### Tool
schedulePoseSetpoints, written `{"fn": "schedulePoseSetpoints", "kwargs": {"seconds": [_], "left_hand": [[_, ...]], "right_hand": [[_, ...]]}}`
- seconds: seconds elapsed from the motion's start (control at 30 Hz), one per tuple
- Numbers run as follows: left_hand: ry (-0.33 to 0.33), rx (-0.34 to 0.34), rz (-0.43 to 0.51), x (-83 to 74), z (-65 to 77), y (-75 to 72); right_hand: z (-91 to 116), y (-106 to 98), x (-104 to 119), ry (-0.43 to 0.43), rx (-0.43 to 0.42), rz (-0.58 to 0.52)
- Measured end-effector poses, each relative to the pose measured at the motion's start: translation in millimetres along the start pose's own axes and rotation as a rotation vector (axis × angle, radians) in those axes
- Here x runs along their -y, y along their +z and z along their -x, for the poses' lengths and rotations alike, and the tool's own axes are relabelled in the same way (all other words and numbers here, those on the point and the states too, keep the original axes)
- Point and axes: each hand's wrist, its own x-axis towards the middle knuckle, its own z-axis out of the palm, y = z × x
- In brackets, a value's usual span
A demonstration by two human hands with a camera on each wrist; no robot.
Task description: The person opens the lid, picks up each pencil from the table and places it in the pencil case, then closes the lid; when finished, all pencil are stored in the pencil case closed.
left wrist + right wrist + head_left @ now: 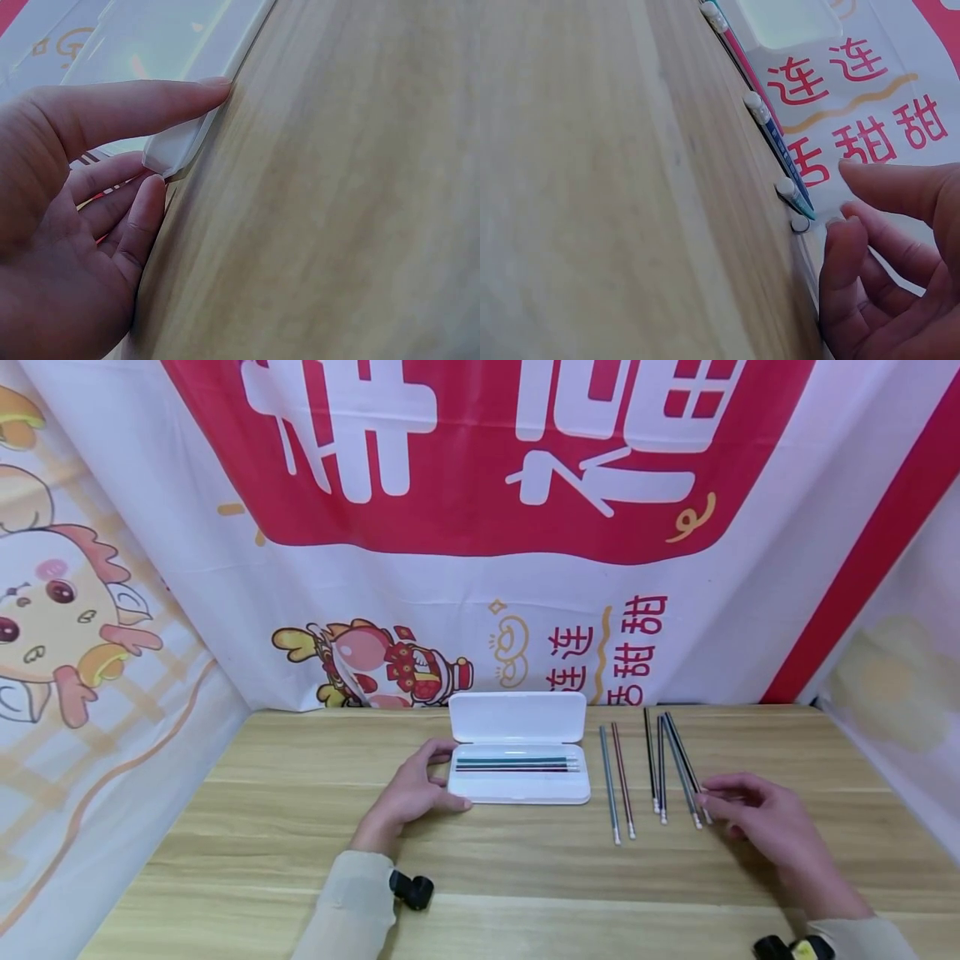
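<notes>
A white pencil case [517, 790] lies with its lid up, holding several pencils side by side. My left hand [411, 785] grips its left end, thumb on the front edge and fingers at the side; the left wrist view shows the thumb [150, 109] along the rim. My right hand [768, 814] is at the eraser end of the rightmost dark pencil [684, 756]. In the right wrist view its thumb and fingers [844, 259] are bent and apart, with no pencil visible between them. Beside that pencil lie a blue-grey one [678, 768] and two dark ones.
Between the case and that group lie a blue-grey pencil [610, 785] and a red pencil [623, 781], erasers toward me. Behind the wooden table [525, 877] hangs a printed red and white cloth [480, 527], close to the lid [517, 717].
</notes>
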Motion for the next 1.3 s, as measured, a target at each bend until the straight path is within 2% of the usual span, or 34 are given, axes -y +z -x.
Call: {"fn": "schedulePoseSetpoints", "kwargs": {"seconds": [0.37,0.63,0.97,1.3], "left_hand": [[0.0,0.005,0.005,2.0,-0.9,-0.3],[0.011,0.01,0.012,3.1,-1.3,-0.2],[-0.008,0.009,0.012,1.2,-1.7,-0.4],[-0.007,0.006,0.004,0.5,-0.9,-0.7]], "right_hand": [[-3.1,1.6,0.5,0.021,0.024,0.031],[0.8,1.3,5.2,-0.033,0.034,0.083],[0.4,2.3,6.0,0.007,0.016,0.157],[1.4,3.6,9.2,0.049,0.02,0.175]]}}
